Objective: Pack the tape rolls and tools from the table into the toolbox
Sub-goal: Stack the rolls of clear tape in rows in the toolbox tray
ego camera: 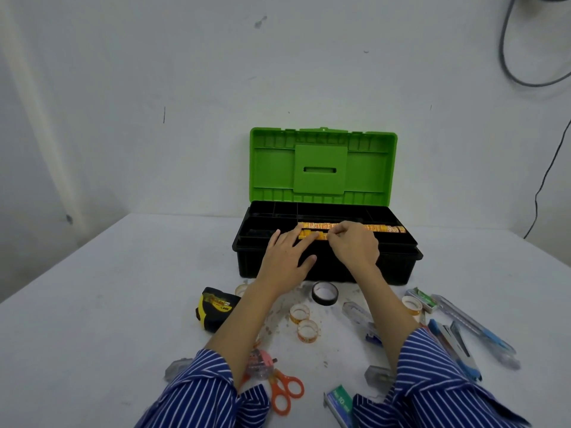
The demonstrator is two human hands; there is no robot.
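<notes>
The toolbox (327, 267) stands open at the table's far middle, black base, green lid (323, 165) upright. Orange tape rolls (383, 228) lie in a row in its top tray. My left hand (287, 257) rests at the tray's front edge, fingers on a second short row of orange rolls (312, 234). My right hand (355, 245) pinches the right end of that same row. On the table lie a black tape roll (324, 293), two small clear rolls (304, 321), a yellow-black tape measure (214, 307), orange scissors (285, 390) and blue utility knives (472, 322).
A staple box (340, 407) lies at the near edge and a green box (421, 299) to the right of the toolbox. A pink tape dispenser (259, 364) sits between my sleeves. Cables (537, 186) hang on the wall at right.
</notes>
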